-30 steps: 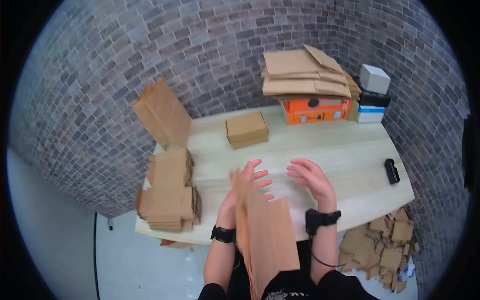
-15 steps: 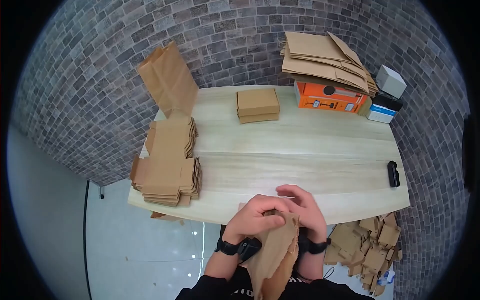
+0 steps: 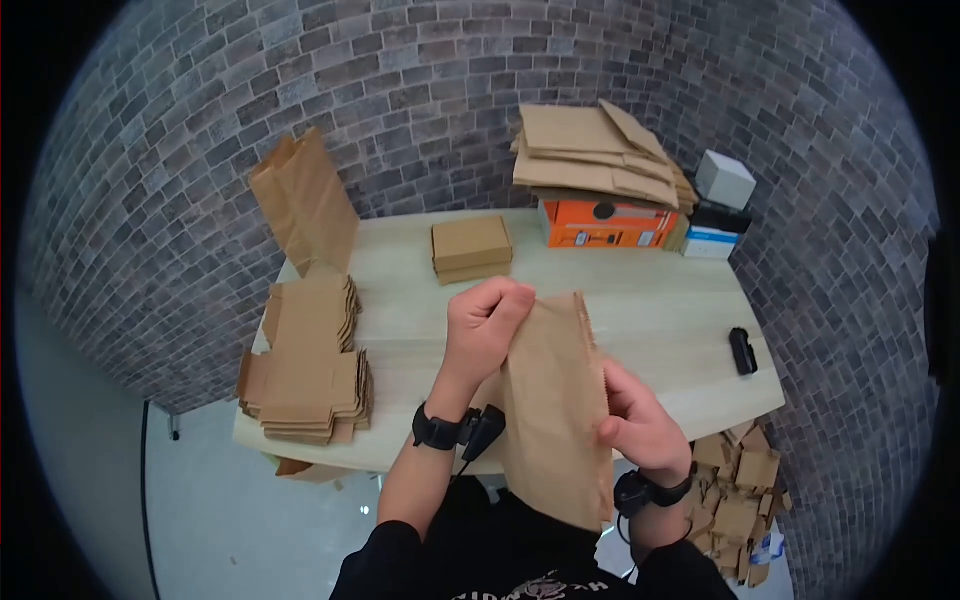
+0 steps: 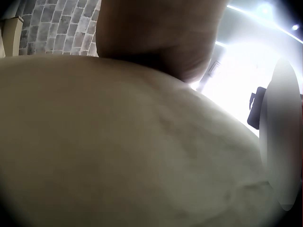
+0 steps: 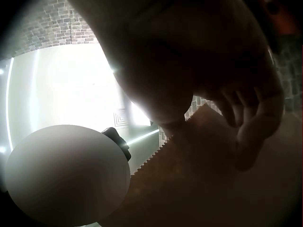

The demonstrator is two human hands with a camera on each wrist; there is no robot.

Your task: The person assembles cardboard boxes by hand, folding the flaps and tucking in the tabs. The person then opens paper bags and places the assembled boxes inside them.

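In the head view I am seeing, at upper left, a standing paper bag [image 3: 305, 205], with stacked flattened cartons [image 3: 310, 355] lying just below it on the table [image 3: 670, 310]. Right of these, I am noting a small cardboard box [image 3: 472, 250] sitting at upper centre. Below that box, the left hand [image 3: 480, 325] is gripping the upper left edge of a brown paper bag [image 3: 553, 410], which is occupying the centre and lower centre of the frame. I am reading its right edge as serrated; the right wrist view is also showing these teeth. At upper right of centre, an orange box [image 3: 612, 226] is supporting a brown flat stack [image 3: 595, 155]. Below it, the right hand [image 3: 645, 420] is pinching the bag's serrated edge, its thumb lying on the near face. Farther right, I am observing a white box [image 3: 725, 180] resting on other boxes, a black object [image 3: 743, 351] lying near the table's right edge, and cardboard pieces [image 3: 738, 515] lying on the floor at lower right.
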